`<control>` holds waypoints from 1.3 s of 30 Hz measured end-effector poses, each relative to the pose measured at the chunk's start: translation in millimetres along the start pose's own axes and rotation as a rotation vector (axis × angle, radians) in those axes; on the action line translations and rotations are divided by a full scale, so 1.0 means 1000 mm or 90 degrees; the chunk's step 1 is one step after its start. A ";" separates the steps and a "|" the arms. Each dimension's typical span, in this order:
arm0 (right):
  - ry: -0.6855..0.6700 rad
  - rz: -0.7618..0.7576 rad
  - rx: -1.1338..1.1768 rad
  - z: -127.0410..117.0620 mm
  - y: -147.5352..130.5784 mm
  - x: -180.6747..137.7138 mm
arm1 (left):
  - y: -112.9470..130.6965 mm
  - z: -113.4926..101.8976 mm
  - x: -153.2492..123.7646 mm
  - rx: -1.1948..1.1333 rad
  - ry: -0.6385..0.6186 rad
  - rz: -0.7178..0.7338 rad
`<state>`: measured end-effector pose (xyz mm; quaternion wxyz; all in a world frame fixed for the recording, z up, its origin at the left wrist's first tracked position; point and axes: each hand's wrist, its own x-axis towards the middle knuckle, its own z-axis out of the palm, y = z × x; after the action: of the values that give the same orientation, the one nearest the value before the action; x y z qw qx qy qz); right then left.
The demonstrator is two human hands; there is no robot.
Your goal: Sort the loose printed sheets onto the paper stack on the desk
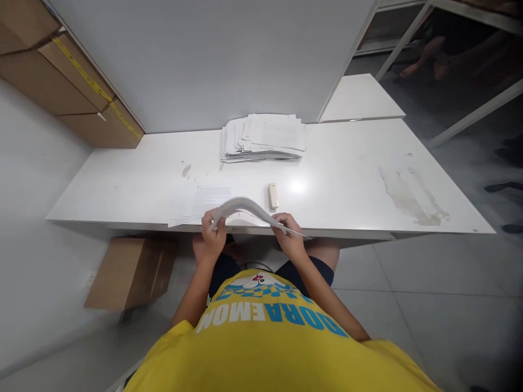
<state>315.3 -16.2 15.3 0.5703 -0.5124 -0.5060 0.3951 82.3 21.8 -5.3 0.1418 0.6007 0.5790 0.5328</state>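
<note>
My left hand [213,235] and my right hand [289,235] both grip a thin bundle of white paper sheets [245,207] at the near edge of the white table [351,179]. The bundle arches upward between the two hands, fingers closed on each end. A printed sheet [204,204] lies flat on the table just left of the bundle. A small cream stapler [272,196] rests just beyond my right hand. A messy stack of white papers [263,137] sits at the back of the table against the white partition.
Brown cardboard boxes [61,76] stand at the back left, and another box [128,272] sits on the floor under the table's left end. A stain [408,196] marks the table's right part. A smaller white surface [359,98] lies behind on the right.
</note>
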 end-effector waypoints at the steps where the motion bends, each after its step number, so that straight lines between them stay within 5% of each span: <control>1: 0.000 0.028 -0.015 0.000 0.004 0.001 | -0.001 0.004 0.002 -0.013 -0.005 -0.024; 7: 0.039 0.073 -0.034 -0.006 0.034 -0.002 | -0.021 0.026 0.004 -0.086 -0.006 -0.059; 15: 0.060 0.049 -0.013 -0.021 0.024 -0.010 | -0.008 0.022 -0.013 -0.039 -0.021 -0.004; 22: 0.142 0.021 0.007 -0.037 0.030 -0.013 | 0.003 0.008 -0.003 -0.012 -0.276 0.043; 28: 0.081 -0.050 0.019 -0.051 0.011 -0.004 | 0.020 0.007 -0.007 -0.060 -0.265 0.099; 35: 0.038 0.245 0.068 -0.072 -0.004 -0.014 | 0.021 0.009 -0.025 -0.045 -0.339 -0.098; 39: -0.004 0.301 0.096 -0.090 0.001 -0.021 | 0.019 0.014 -0.042 -0.069 -0.394 -0.213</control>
<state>400.0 -52.4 13.7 0.4973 -0.5712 -0.3429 0.5558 113.9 -13.5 -15.7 0.4273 0.6221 0.5700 0.3249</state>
